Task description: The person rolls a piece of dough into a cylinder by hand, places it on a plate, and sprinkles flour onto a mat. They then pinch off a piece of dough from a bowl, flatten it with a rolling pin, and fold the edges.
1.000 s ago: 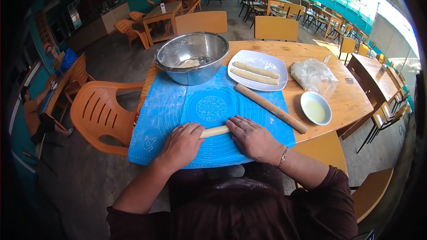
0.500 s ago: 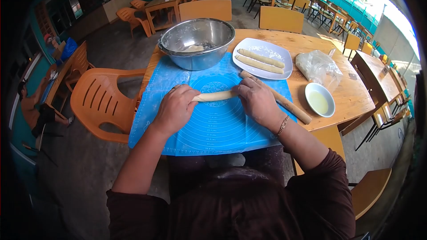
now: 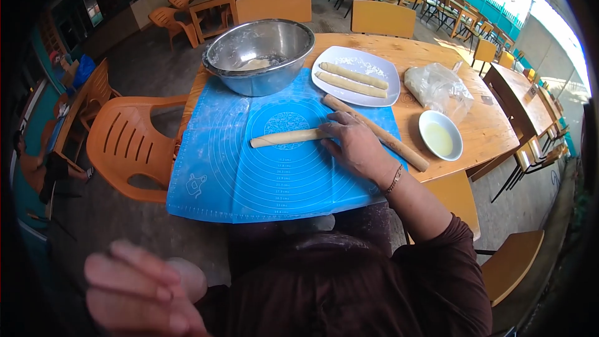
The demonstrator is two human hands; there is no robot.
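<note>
On the blue mat (image 3: 281, 193) lies a pale dough roll (image 3: 284, 138). My right hand (image 3: 359, 146) rests over the roll's right end, its fingers closed on it. My left hand (image 3: 146, 287) is raised at the lower left, away from the mat, blurred, with its fingers apart and nothing in it. A wooden rolling pin (image 3: 393, 141) lies slantwise just beyond my right hand. Two more dough rolls (image 3: 352, 76) lie on a floured white plate (image 3: 392, 68).
A metal bowl (image 3: 262, 81) with some dough stands at the mat's back left. To the right are a plastic bag (image 3: 440, 90) and a small bowl of yellowish liquid (image 3: 440, 137). An orange chair (image 3: 131, 143) stands left of the table; a person (image 3: 40, 156) sits farther left.
My left hand has let go of the roll's left end and moved down and left, off the mat. My right hand stays at the right end. The view has shifted slightly.
</note>
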